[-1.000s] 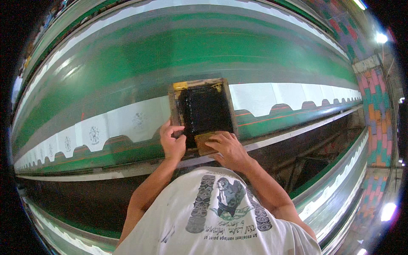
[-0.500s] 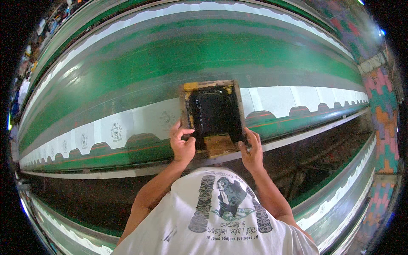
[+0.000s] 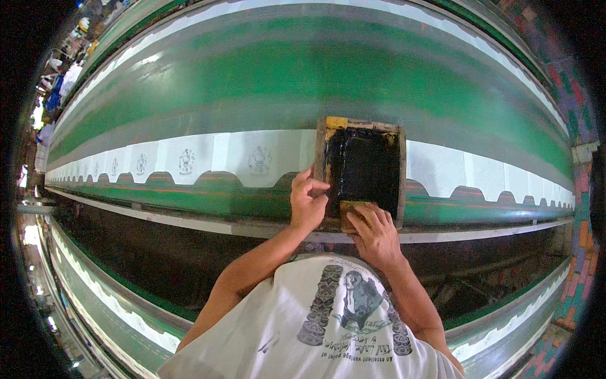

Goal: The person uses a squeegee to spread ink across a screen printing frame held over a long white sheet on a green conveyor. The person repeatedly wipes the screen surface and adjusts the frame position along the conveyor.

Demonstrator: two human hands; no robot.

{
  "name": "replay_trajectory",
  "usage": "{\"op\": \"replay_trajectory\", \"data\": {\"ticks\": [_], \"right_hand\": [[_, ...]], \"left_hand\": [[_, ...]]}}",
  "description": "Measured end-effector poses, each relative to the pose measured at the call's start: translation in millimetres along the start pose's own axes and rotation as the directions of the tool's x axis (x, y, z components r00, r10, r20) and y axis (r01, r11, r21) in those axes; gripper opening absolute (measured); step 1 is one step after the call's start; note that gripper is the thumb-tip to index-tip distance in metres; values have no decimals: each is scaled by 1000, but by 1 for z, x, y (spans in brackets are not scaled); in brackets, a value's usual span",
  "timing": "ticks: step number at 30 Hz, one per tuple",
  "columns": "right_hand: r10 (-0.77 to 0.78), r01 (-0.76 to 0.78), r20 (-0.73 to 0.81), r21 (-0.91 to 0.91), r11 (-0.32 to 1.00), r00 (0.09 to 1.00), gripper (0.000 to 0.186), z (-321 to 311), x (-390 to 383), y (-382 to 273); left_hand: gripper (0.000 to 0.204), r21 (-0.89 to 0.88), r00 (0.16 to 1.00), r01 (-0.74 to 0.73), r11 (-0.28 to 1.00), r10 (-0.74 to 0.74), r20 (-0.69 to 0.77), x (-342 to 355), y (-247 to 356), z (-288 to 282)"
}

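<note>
A wooden-rimmed printing screen [image 3: 401, 174] with black ink across its mesh lies over the row of white fabric pieces [image 3: 437, 167]. At its left rim is my left hand [image 3: 308, 203], fingers curled and gripping the wood near the lower left corner. Inside the screen's near end stands a wooden squeegee [image 3: 346, 216]. My right hand [image 3: 377, 235] bends its fingers over the top of this block. Directly left of the screen, one fabric piece bears a dark crest print [image 3: 259, 160]; pieces farther left carry similar prints. The fabric under the screen is hidden.
A long green table [image 3: 252, 82] spans the view, with another white fabric strip along its far side. Its near edge has a pale rail [image 3: 442, 236]. Behind me runs another green table [image 3: 120, 294]. Coloured brick paving [image 3: 577, 271] lies at the right.
The screen has shifted right along the fabric row, and the crest print beside it is now fully uncovered. My right hand has left the screen's right rim and taken hold of the squeegee.
</note>
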State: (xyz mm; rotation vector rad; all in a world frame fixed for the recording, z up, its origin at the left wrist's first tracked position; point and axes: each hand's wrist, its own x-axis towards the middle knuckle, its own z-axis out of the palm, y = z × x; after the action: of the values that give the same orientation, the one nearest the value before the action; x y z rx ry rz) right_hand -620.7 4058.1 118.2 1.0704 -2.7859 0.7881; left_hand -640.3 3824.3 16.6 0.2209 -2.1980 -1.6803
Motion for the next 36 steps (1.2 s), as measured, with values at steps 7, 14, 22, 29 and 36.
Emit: {"op": "replay_trajectory", "data": {"ticks": [7,14,22,29,36], "right_hand": [[-4,21,254,-65,998,967,44,-27,31,9],[77,-87,442,3,996,893,42,-52,110,44],[3,11,70,-200,980,998,39,-12,173,101],[141,-128,210,-74,989,968,38,-18,154,61],[62,-45,200,-88,995,978,42,-13,87,20]], "left_hand": [[27,0,999,24,1000,-24,39,4,2,3],[30,8,994,-102,995,102,37,1,-22,2],[31,-44,996,-70,997,73,50,10,-23,2],[30,-78,997,77,994,-74,36,6,-12,-5],[26,-54,998,-34,998,37,50,11,-15,-5]]}}
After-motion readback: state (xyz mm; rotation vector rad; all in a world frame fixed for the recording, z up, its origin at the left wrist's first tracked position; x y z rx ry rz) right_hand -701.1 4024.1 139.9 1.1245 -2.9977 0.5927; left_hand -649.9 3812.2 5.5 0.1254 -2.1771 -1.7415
